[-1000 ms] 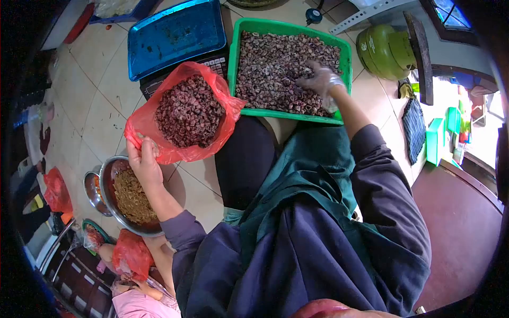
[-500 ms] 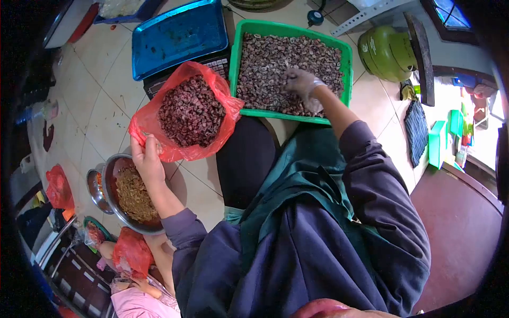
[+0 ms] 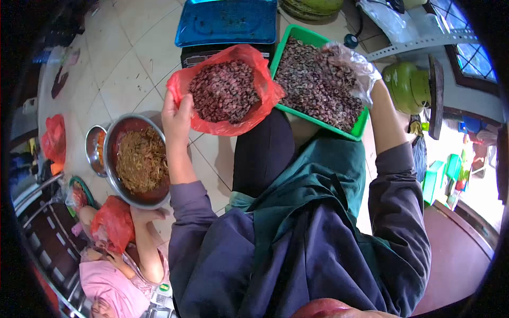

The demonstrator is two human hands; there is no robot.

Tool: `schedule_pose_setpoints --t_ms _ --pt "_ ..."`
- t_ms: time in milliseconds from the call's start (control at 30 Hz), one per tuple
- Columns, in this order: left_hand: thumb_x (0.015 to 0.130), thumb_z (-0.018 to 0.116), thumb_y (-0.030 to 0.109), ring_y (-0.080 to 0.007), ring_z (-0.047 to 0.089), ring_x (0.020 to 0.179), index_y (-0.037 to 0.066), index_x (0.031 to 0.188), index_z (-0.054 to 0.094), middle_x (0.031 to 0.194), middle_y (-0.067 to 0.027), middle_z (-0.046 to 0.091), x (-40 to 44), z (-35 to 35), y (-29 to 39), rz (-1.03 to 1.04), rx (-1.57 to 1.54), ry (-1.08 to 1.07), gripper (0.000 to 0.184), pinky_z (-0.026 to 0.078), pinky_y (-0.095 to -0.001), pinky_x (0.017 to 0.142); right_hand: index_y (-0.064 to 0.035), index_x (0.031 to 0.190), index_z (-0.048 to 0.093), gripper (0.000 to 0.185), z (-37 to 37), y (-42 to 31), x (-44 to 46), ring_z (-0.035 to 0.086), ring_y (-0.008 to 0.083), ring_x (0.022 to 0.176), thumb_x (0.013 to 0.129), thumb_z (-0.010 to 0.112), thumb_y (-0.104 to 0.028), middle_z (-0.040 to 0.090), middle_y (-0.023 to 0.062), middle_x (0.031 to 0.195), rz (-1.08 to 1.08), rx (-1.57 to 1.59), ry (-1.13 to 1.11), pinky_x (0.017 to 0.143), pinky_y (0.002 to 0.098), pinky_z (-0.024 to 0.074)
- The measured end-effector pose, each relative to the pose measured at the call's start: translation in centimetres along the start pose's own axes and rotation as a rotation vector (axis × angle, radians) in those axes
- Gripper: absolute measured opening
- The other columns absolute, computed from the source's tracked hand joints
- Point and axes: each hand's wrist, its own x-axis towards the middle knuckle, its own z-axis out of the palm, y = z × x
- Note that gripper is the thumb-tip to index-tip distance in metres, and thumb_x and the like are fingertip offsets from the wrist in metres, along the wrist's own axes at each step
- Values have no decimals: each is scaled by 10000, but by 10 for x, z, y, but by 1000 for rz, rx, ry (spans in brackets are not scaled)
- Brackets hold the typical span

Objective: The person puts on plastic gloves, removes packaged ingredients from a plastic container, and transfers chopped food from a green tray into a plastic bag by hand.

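Note:
My left hand (image 3: 178, 114) is closed on the rim of a red plastic bag (image 3: 270, 79), thumb inside the edge. The bag's mouth is wide open and shows a heap of small dark purple slices (image 3: 225, 90). At the right, my right hand (image 3: 369, 87) is at the far right side of a green tray (image 3: 318, 121), with loose clear plastic (image 3: 363, 69) around it. Its fingers are hidden by the plastic and by brownish-purple ring slices (image 3: 339, 58) bunched there. More such slices fill the tray, like sliced shallots.
A scale with a blue pan (image 3: 228, 24) stands beyond the bag. At the left are a metal bowl of brown shreds (image 3: 140, 159) and a smaller bowl (image 3: 95, 151). Another person (image 3: 114, 281) sits at lower left with a red bag (image 3: 112, 225). A green gas cylinder (image 3: 403, 87) stands right.
The view has shifted. My right hand has moved from the middle of the tray to its right side, the clear plastic now bunched around it. My left hand still grips the red bag.

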Motion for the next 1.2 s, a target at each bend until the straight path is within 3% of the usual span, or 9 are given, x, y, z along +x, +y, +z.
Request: schedule_pose_setpoints --t_ms 100,233,400,567,700,867,967,1033,1200 --pt "870 538 72 -25 492 701 60 1202 515 909 25 576 1 4 1 21 -24 21 332 404 -177 605 -132 1140 569 362 53 -40 6 581 164 819 792 635 -202 612 32 1009 -146 42 -256 724 281 511" --pt "874 532 69 -51 522 807 51 1223 502 1013 4 583 2 2 0 45 -61 -27 351 435 -209 696 -160 1156 577 402 150 -66 14 608 174 906 767 674 -187 596 70 1034 148 -79 -308 762 277 525" --pt "882 550 109 -41 489 690 73 1158 535 848 36 544 0 3 9 15 9 88 279 397 -196 604 -135 1192 552 494 195 33 92 482 241 1162 748 706 -289 476 153 1276 -1023 -1235 -306 885 353 484" --pt "891 538 111 -42 434 616 77 1043 536 749 38 493 2 7 6 3 12 137 155 338 -193 543 -186 1205 563 445 150 7 41 506 322 1147 779 654 -275 511 158 1261 -656 -649 -75 970 401 420" --pt "901 513 75 -42 388 598 74 1050 513 740 32 476 3 1 3 -18 -33 34 150 326 -199 543 -113 1227 546 497 36 41 21 578 288 1056 811 624 -373 529 139 1264 -268 -436 226 928 369 452" --pt "902 502 46 -40 374 600 70 1074 501 743 28 465 6 3 3 -9 -42 13 174 328 -196 542 -161 1403 318 866 -78 181 22 512 351 1153 707 718 -486 477 252 1281 207 -1041 444 986 396 413" --pt "897 505 43 -38 373 601 67 1117 497 752 28 466 2 6 5 -21 -15 50 222 339 -192 543 -189 1445 193 1026 -37 174 24 454 411 1197 651 740 -541 388 292 1339 326 -826 356 1008 422 396" --pt "895 505 44 -37 371 599 67 1142 493 754 27 465 2 9 6 -20 8 71 248 343 -193 544 -217 1439 212 1040 -3 152 32 391 423 1245 618 760 -544 231 269 1437 448 -986 306 962 460 438" --pt "893 502 41 -36 390 595 63 1153 491 737 24 471 4 11 1 -24 0 58 261 347 -192 541 -120 1356 364 836 8 171 47 507 396 1127 668 737 -415 450 258 1283 469 -1207 353 965 425 426"
